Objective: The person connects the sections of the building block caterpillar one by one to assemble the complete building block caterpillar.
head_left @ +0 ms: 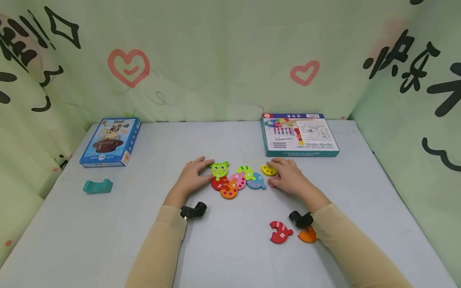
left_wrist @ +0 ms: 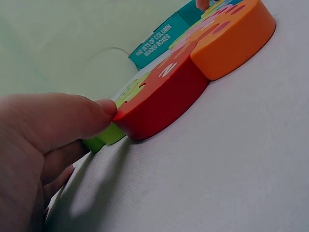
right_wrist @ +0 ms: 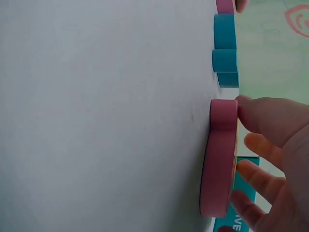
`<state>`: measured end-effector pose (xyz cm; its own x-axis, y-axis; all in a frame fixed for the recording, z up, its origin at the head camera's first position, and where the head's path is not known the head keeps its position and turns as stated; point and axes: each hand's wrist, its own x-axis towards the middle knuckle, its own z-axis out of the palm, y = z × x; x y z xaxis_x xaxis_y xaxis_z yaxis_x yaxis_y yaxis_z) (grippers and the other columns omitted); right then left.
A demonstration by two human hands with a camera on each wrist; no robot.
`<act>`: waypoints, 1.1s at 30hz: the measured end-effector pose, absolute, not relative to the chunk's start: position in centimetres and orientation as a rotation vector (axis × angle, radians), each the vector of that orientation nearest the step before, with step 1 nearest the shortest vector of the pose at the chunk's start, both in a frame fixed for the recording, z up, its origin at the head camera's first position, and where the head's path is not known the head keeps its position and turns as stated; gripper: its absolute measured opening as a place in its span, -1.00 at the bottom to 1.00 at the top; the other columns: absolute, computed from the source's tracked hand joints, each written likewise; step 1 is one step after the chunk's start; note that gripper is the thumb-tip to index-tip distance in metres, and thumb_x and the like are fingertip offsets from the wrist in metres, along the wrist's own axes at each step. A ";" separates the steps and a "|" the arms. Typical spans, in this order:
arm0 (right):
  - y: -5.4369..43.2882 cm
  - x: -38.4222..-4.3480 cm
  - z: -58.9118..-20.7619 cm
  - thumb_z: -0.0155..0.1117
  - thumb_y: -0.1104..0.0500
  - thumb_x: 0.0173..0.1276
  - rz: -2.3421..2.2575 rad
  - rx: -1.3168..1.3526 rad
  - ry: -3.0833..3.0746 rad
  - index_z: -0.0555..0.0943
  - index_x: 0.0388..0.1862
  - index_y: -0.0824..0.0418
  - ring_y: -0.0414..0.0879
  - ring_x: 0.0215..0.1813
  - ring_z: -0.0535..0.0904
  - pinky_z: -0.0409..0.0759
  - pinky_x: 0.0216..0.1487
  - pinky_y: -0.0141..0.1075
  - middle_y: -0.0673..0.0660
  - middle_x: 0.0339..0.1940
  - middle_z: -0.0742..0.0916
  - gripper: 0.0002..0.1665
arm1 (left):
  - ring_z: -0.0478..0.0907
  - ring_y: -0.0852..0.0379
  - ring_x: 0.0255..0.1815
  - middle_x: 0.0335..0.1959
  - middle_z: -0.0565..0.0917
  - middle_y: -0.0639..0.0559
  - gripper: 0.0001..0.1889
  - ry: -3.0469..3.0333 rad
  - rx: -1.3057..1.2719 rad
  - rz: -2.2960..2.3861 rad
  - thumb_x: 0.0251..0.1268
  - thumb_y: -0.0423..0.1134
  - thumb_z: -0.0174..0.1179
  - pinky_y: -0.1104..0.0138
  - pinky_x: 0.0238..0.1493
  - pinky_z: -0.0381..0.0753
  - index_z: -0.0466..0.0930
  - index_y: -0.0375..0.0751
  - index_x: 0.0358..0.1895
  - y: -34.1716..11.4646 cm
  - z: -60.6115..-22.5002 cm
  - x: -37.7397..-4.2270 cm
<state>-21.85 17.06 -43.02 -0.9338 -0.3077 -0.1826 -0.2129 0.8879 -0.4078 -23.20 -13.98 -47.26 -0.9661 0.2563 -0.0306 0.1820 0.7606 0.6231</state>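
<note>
A chain of numbered caterpillar puzzle pieces lies on the table. My left hand (head_left: 193,177) rests at its left end, fingers fairly straight, thumb touching where the green smiling head (head_left: 219,170) meets the red 2 piece (left_wrist: 169,96). An orange 3 piece (head_left: 229,190), a pink 4 piece (head_left: 239,180), a green 5 piece (head_left: 246,172) and a blue piece (head_left: 256,182) follow. Just right of the blue one, my right hand (head_left: 289,178) grips a yellow spotted piece (head_left: 268,171) between thumb and fingers. Its side looks pink in the right wrist view, and the hand partly hides it.
A red 8 piece (head_left: 280,233) and an orange piece (head_left: 307,235) lie near my right wrist, whose camera and sleeve partly cover the orange one. Farther back stand a blue box (head_left: 111,142) and a bead-game box (head_left: 299,136). A teal block (head_left: 97,187) lies left.
</note>
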 end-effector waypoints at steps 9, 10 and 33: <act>17.3 -21.5 -43.6 0.14 0.27 0.13 -0.632 -0.381 2.777 0.48 0.04 0.22 0.26 0.33 0.12 0.22 0.26 0.21 0.26 0.37 0.27 -0.57 | 0.09 -0.02 0.42 0.34 0.29 -0.08 -0.45 2.839 0.333 0.964 0.11 0.01 0.13 0.03 0.45 -0.13 0.38 0.03 0.23 -14.0 -47.5 -23.1; 17.4 -21.4 -43.6 0.15 0.27 0.12 -0.641 -0.374 2.770 0.48 0.03 0.22 0.26 0.34 0.11 0.22 0.27 0.21 0.26 0.38 0.25 -0.57 | 0.09 -0.02 0.42 0.34 0.29 -0.08 -0.45 2.839 0.331 0.966 0.11 0.01 0.13 0.03 0.45 -0.12 0.38 0.03 0.23 -14.0 -47.5 -23.1; 17.0 -19.4 -43.0 0.34 0.04 0.10 -0.744 -0.449 2.747 0.34 0.25 0.23 0.12 0.19 0.35 0.41 0.20 0.04 0.26 0.26 0.33 -0.25 | 0.07 -0.02 0.43 0.36 0.27 -0.07 -0.45 2.821 0.319 0.975 0.12 0.01 0.13 0.02 0.45 -0.13 0.37 0.04 0.24 -13.9 -47.2 -23.2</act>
